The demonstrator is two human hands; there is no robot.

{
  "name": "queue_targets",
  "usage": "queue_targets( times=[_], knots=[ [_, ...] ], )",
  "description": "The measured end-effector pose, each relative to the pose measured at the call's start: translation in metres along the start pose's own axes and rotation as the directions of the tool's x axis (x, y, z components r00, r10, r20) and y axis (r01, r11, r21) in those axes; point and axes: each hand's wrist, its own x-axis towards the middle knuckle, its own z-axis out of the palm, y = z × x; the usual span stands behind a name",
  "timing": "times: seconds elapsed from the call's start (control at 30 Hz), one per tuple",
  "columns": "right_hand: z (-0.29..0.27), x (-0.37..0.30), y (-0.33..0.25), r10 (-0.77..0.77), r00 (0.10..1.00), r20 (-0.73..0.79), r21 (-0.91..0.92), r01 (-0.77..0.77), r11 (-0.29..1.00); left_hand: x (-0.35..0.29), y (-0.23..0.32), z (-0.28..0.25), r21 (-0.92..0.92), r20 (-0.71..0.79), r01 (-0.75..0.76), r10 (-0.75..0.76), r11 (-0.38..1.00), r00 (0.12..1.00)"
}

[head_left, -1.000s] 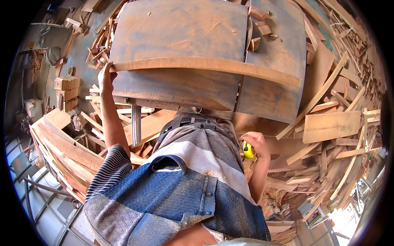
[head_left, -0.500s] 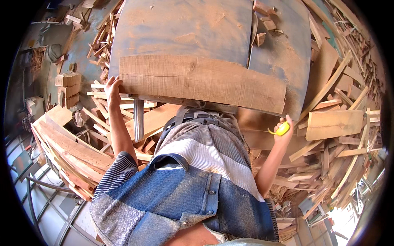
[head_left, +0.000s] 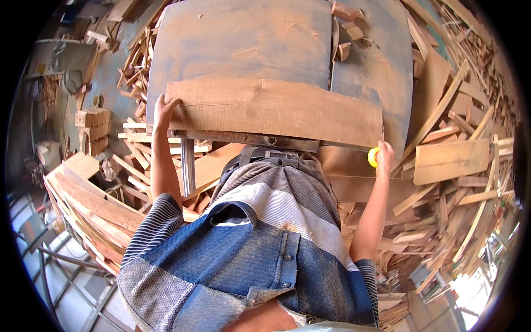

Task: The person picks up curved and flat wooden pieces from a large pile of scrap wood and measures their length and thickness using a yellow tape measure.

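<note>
A wide, rough-sawn wooden board (head_left: 271, 110) lies along the near edge of the metal machine table (head_left: 243, 44). My left hand (head_left: 164, 112) grips the board's left end, its thumb on the upper face and some fingers out of sight. At the opposite end, my right hand (head_left: 385, 156) is closed round a yellow tape measure (head_left: 373, 157). That hand is right beside the board's right near corner; whether it also touches the wood is unclear. The fingers partly cover the tape's case.
Small wood blocks (head_left: 349, 27) rest by the slot in the table's far part. Offcuts (head_left: 442, 221) are heaped on the right. Long planks (head_left: 99, 205) lie stacked at the left, near a pile of short blocks (head_left: 93, 130). A metal leg (head_left: 188, 166) stands below the near edge.
My right hand has risen with the tape measure to the board's right end. My left hand has shifted slightly up and right along the left end. The board has moved a little nearer.
</note>
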Motion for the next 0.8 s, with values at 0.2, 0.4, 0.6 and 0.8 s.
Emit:
queue_targets(
  times=[0.2, 0.4, 0.6, 0.8],
  knots=[
    [0.001, -0.015, -0.037, -0.07, 0.998, 0.01, -0.257, 0.07, 0.964, 0.016, -0.014, 0.005, -0.069, -0.152, 0.028, -0.038, 0.997, 0.988],
    [0.019, -0.007, -0.005, -0.097, 0.995, 0.005, -0.351, 0.092, 0.932, 0.046, -0.009, 0.009, -0.021, -0.226, -0.046, 0.04, 0.999, 0.973],
    [0.016, -0.028, -0.026, -0.009, 1.0, 0.03, -0.36, 0.019, 0.933, 0.012, -0.036, 0.024, 0.004, -0.217, 0.006, -0.005, 1.0, 0.976],
    [0.014, -0.035, 0.002, -0.114, 0.994, 0.002, -0.417, 0.104, 0.903, 0.01, -0.045, 0.036, 0.079, -0.341, 0.076, -0.045, 0.994, 0.939]
  ],
)
